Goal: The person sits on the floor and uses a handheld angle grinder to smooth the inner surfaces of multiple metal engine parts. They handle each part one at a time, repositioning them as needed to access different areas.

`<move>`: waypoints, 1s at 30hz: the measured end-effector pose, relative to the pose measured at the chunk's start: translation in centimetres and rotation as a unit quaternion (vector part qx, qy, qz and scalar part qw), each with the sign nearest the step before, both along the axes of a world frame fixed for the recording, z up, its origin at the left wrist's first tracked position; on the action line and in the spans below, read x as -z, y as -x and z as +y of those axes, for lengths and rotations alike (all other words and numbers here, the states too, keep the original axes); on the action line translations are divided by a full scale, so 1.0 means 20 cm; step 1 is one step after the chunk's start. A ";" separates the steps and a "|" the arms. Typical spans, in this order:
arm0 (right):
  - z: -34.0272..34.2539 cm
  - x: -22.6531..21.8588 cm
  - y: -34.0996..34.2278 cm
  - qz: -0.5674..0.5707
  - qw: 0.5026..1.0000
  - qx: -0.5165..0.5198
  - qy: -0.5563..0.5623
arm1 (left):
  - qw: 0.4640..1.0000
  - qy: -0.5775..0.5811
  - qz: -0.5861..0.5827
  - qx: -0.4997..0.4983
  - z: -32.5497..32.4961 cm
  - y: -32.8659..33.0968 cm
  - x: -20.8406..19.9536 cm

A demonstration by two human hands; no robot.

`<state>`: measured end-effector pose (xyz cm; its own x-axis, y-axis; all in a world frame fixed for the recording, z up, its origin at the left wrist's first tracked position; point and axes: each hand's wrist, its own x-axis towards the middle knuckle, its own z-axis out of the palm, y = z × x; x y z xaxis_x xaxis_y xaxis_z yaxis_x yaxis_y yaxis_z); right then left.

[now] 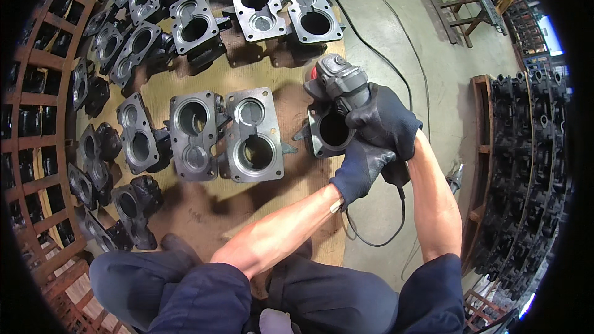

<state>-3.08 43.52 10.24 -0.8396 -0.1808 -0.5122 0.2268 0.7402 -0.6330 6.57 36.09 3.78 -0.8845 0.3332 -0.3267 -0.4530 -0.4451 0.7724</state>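
Observation:
Gloved in black, my right hand (391, 119) wraps round the body of an angle grinder (343, 80). Below it my left hand (365, 167), also gloved, is closed round the rear of the same grinder, its fingers partly hidden. The grinder's head, with a bit of red disc showing at its left, is over the upper end of a metal casting (318, 139), which is mostly covered by tool and hands; a dark round bore shows. Left of it stand two castings with bare grey flange faces, one casting (253, 136) nearer and another casting (193, 136) beside it.
Several more castings (257, 12) crowd the far and left sides of the tan work surface (235, 207). A black cord (405, 210) loops from the grinder over the grey floor. Brown racks (40, 99) stand left; stacked dark parts (523, 167) stand right. A metal stand (467, 6) is far right.

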 end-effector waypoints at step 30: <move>-0.06 -0.02 -0.05 -0.020 0.999 0.029 -0.008 | 1.000 -0.019 -0.003 -0.019 -0.06 -0.07 -0.04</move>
